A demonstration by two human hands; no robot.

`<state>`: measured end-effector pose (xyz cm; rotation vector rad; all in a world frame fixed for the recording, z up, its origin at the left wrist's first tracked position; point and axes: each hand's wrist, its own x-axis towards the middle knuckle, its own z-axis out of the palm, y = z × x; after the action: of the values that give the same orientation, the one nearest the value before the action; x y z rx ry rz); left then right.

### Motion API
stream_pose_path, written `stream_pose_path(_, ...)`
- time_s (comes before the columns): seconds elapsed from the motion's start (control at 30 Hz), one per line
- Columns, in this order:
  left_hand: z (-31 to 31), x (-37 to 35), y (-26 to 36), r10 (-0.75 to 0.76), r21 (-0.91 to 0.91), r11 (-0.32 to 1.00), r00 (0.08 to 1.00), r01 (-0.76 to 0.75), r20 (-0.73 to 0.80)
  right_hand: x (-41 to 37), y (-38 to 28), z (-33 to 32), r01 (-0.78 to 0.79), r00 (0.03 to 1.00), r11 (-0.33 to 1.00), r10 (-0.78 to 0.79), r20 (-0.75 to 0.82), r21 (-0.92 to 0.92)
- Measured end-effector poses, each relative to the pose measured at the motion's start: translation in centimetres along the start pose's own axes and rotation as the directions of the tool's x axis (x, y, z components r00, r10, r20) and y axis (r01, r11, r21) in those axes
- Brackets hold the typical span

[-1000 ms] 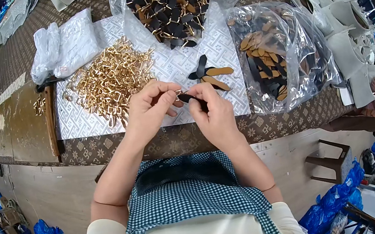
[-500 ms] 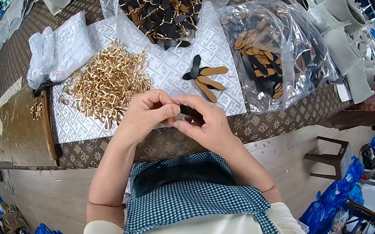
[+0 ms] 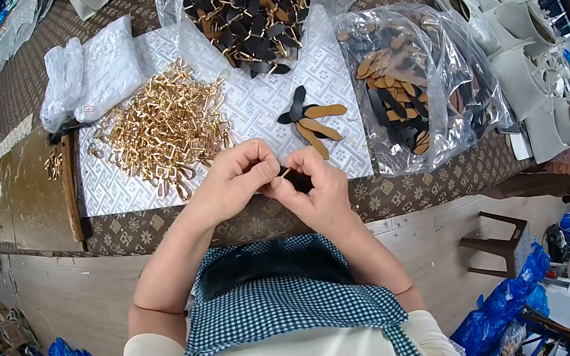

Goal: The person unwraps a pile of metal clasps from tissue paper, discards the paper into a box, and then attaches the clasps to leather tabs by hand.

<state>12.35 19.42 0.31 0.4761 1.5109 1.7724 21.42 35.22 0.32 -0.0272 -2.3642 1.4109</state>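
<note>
Over the table's front edge, my left hand (image 3: 234,180) and my right hand (image 3: 318,189) meet, both with fingers pinched. A dark leather tab (image 3: 298,179) is partly visible in my right hand, with a small shiny metal piece (image 3: 285,172) at the fingertips. What my left fingers grip is hidden. Just beyond my left hand lies a heap of gold metal clasps (image 3: 163,126). Several loose leather tabs (image 3: 319,112), black on one face and tan on the other, are fanned out beyond my right hand.
A plastic bag (image 3: 251,24) at the back holds tabs with gold hardware attached. Another clear bag (image 3: 433,82) of tabs stands right. White plastic packets (image 3: 103,69) and a worn board (image 3: 29,194) are left. Pale bag-like pieces (image 3: 521,54) line the right side; a stool (image 3: 497,242) stands below.
My fingertips have shifted on the dark tab, and a shiny metal piece now shows between them. My right index finger has drawn back slightly. The loose tabs look unchanged.
</note>
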Motion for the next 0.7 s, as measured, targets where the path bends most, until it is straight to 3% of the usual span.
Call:
stream_pose_path(0.07,0.3,0.2,0.7,-0.033,-0.022,0.999,0.999,0.033,-0.005,0.6,0.1,-0.3,0.044,0.999,0.997,-0.045,0.003,0.061)
stream_pose_path(0.17,0.5,0.6,1.0,-0.009,-0.016,1.0,1.0,0.009,-0.013,0.9,0.4,-0.4,0.081,0.997,0.997,-0.081,-0.017,0.008)
stream_pose_path(0.27,0.5,1.3,1.2,0.044,-0.02,0.999,0.998,-0.045,-0.04,0.8,-0.2,-0.5,-0.038,0.998,0.993,0.033,-0.045,-0.109)
stream_pose_path(0.4,0.3,2.8,2.4,0.049,-0.108,0.992,0.99,-0.063,-0.132,2.5,0.1,-1.6,0.1,0.989,0.991,-0.109,-0.101,-0.088)
stream_pose_path(0.47,-0.3,4.4,4.1,0.189,-0.13,0.964,0.941,-0.232,-0.279,4.1,1.0,-2.6,0.113,0.985,0.992,-0.12,-0.121,-0.059)
stream_pose_path(0.5,-0.8,5.1,5.1,0.281,-0.104,0.938,0.899,-0.332,-0.335,5.2,1.7,-3.4,0.191,0.973,0.953,-0.216,-0.083,-0.234)
stream_pose_path(0.53,-1.0,5.4,6.4,0.39,0.021,0.911,0.845,-0.411,-0.366,6.1,2.6,-3.8,0.218,0.968,0.925,-0.245,-0.048,-0.312)
stream_pose_path(0.6,-2.4,5.9,6.8,0.637,0.463,0.752,0.696,-0.468,-0.332,7.3,3.8,-3.7,0.268,0.96,0.861,-0.277,0.043,-0.433)
stream_pose_path(0.63,-2.8,5.5,6.4,0.657,0.529,0.725,0.673,-0.442,-0.339,7.5,4.1,-3.6,0.282,0.958,0.839,-0.275,0.083,-0.465)
stream_pose_path(0.7,-4.0,3.3,6.1,0.498,0.655,0.724,0.821,-0.217,-0.278,7.5,4.9,-3.2,0.301,0.953,0.796,-0.258,0.156,-0.524)
